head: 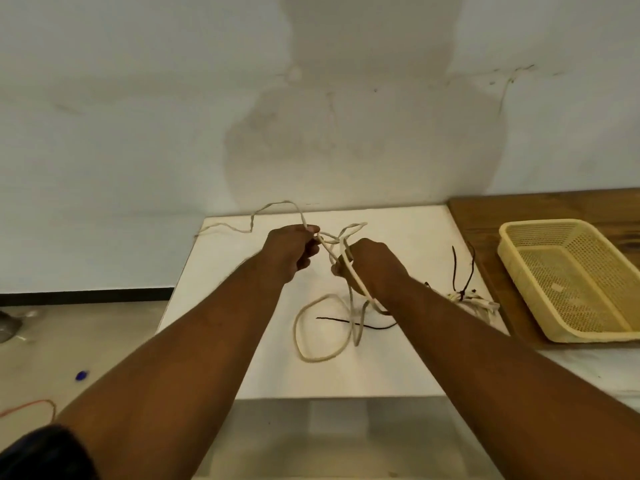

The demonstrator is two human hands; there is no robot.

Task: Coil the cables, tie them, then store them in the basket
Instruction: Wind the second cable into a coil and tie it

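Left of the basket (540, 224), the white cable (317, 359) is being pinched by the left hand (294, 252) and gripped by the right hand (375, 268), likely to make 1 loop.

Table (398, 368) at frame centre, wall behind it. Left hand (294, 247) and right hand (377, 261) side by side above the table, loose cable (296, 329) held between them, its loops on the table below. Tie strip (332, 319) under those loops. Tied bundle (474, 303) to their right. Basket (595, 336) further right, on the side counter (485, 216).
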